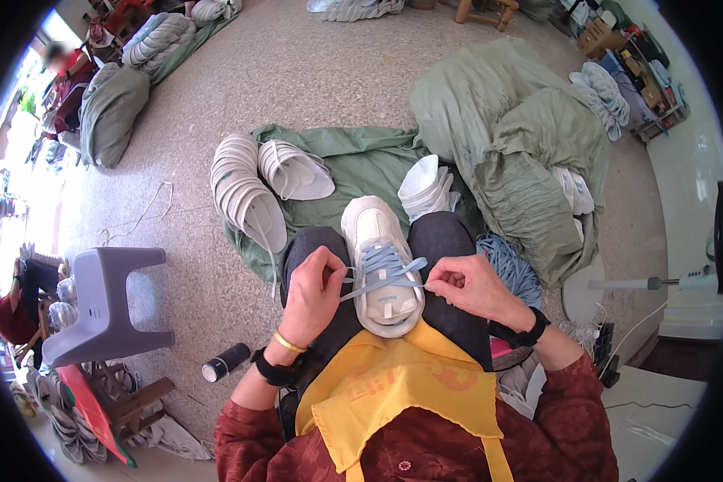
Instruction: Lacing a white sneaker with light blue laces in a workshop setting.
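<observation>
A white sneaker rests between my knees, toe pointing away from me. Its light blue shoelace runs criss-cross up the front, with a loop standing out to the right near the tongue. My left hand is closed in a pinch on a lace end at the shoe's left side. On the other side, my right hand pinches the other end between thumb and forefinger, drawn out from the shoe. A yellow apron covers my lap just below the heel.
Stacked white shoe uppers lie on a green cloth ahead. A bundle of blue laces sits right of my knee, beside a large green sack. Leftward are a grey plastic chair and a black cylinder. People sit far left.
</observation>
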The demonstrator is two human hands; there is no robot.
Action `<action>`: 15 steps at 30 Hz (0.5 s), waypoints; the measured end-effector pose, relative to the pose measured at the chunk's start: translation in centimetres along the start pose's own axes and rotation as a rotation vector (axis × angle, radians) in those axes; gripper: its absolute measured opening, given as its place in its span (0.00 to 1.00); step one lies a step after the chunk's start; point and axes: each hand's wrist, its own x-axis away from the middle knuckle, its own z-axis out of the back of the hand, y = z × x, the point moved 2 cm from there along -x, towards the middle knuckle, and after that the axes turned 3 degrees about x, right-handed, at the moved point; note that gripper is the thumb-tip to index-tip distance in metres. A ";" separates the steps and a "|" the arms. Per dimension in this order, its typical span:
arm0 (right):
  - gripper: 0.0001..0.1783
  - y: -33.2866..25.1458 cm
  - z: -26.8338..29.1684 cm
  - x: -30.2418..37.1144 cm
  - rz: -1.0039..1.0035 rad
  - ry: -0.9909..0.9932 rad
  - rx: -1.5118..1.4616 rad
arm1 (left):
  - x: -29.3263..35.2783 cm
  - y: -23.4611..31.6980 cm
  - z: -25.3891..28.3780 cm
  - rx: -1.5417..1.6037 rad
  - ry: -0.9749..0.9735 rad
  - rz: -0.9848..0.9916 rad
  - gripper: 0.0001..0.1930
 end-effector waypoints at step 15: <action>0.07 0.3 0.3 0.0 -0.076 -0.019 -0.096 | -0.3 0.6 0.0 0.783 -0.242 0.168 0.08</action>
